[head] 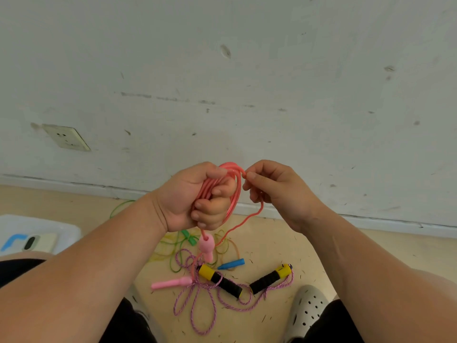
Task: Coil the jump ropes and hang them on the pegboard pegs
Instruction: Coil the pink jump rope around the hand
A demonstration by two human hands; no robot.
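My left hand [197, 196] grips a bundle of coils of the pink jump rope [233, 194] in its fist. One pink handle [207, 246] dangles just below that fist. My right hand [274, 191] pinches a strand of the same rope at the top of the coil, and a loose length runs from it down to the floor. The other pink handle [170, 283] lies on the floor. Beside it lies a purple braided rope [197, 308] with yellow-and-black handles [220, 280]. No pegboard is in view.
A green and yellow rope tangle [173, 246] and a blue handle [232, 264] lie on the tan floor near the white wall [222, 82]. A white bin lid with a phone [39, 241] sits at the left. A grey clog [306, 310] is at lower right.
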